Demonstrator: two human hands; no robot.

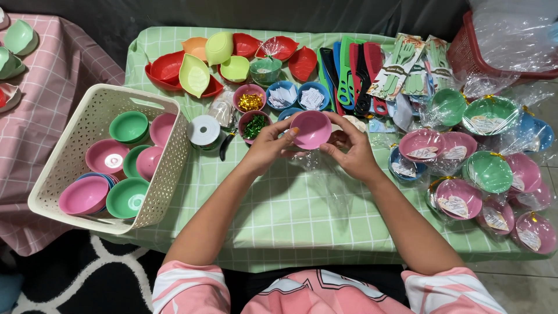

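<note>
A: Nearest to camera?
B: Pink striped sleeves [192,285], bottom edge. Both forearms reaching up over green checked table [279,215].

A: Hands?
B: Left hand [268,146] and right hand [350,152] both closed round one pink bowl [311,129], fingers on its rim from either side. Bowl tilted, opening toward camera, held just above table, mid-frame. Clear wrap [317,166] under hands, touching or not, can't tell.

A: Left of hands?
B: White basket [168,168] at table's left edge, stacked with pink, green and blue bowls. White ribbon spool [204,130] just beside basket.

A: Behind?
B: Small bowls: one with gold bits [250,102], one with green bits [254,126], blue ones with white paper tags [312,97]. Further back, red and green leaf-shaped dishes [195,74], then row of combs [349,72], blue, green, black, red.

A: Right?
B: Wrapped bowls [491,171] with tags, pink, green, blue, piled close together. Red basket [471,55] at top right corner.
</note>
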